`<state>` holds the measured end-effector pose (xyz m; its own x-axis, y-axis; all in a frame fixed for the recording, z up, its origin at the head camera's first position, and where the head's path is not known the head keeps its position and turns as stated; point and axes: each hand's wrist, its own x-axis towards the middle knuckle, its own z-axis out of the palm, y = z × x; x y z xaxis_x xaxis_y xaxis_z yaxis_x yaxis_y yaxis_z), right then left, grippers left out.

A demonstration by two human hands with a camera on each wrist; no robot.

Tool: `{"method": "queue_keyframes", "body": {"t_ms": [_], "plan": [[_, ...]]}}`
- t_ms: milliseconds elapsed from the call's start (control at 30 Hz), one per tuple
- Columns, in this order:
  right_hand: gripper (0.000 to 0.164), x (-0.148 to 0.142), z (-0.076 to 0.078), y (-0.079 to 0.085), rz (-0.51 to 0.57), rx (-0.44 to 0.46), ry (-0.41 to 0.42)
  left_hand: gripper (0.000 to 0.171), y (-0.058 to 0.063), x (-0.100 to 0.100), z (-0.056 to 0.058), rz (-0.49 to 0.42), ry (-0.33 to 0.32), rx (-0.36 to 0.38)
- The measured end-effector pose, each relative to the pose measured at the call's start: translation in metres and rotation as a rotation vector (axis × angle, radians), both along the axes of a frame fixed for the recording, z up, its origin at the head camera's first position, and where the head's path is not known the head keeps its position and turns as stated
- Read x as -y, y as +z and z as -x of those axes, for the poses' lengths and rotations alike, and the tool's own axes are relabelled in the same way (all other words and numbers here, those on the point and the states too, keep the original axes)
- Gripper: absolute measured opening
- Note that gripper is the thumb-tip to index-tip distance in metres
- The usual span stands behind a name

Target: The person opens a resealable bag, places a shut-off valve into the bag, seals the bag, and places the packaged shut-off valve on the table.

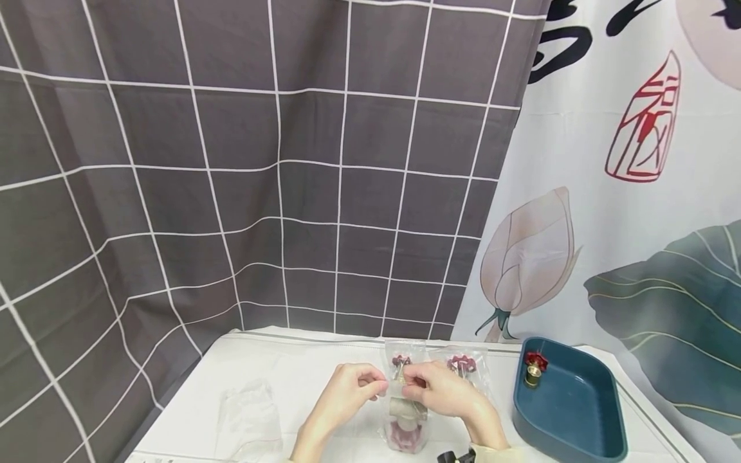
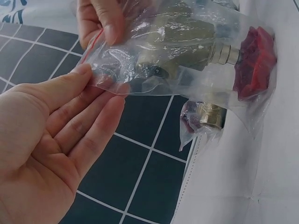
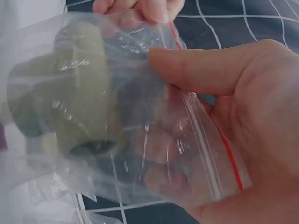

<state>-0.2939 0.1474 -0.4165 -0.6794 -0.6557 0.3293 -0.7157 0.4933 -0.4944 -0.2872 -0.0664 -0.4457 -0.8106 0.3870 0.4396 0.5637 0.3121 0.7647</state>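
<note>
A clear zip bag point(image 1: 407, 399) with a red line along its mouth hangs between my two hands. Inside it is a valve with a dull brass body point(image 2: 187, 44) and a red handwheel point(image 2: 254, 65), the wheel end resting low near the white tabletop. My left hand point(image 1: 345, 393) pinches one corner of the bag's mouth between thumb and fingers. At the other side of the mouth, my right hand point(image 1: 442, 389) pinches the plastic, thumb on the near face and fingers showing through the film. The red line point(image 3: 226, 151) runs down past the right palm.
Behind my hands lie two more bagged valves, one with a red wheel point(image 1: 401, 361) and another bagged valve point(image 1: 462, 364) to its right. A blue tray point(image 1: 615, 392) at the right holds an unbagged valve point(image 1: 533, 372). Flattened clear bags point(image 1: 249, 418) lie at the left.
</note>
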Motion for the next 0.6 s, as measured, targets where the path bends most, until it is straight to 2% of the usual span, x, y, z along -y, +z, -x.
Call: {"method": "queue_keyframes", "body": {"t_ms": [167, 367, 600], "plan": [[0.017, -0.0009, 0.0020, 0.0017, 0.006, -0.033, -0.009, 0.011, 0.0024, 0.0015, -0.0003, -0.005, -0.001, 0.008], [0.019, 0.0027, 0.0028, 0.0021, 0.043, -0.062, 0.021, 0.012, 0.0008, 0.0018, 0.0003, -0.005, -0.001, 0.004], [0.019, 0.0036, 0.0025, 0.0009, 0.033, -0.051, -0.040, 0.012, 0.0010, 0.0015, -0.0006, -0.003, 0.006, 0.003]]}}
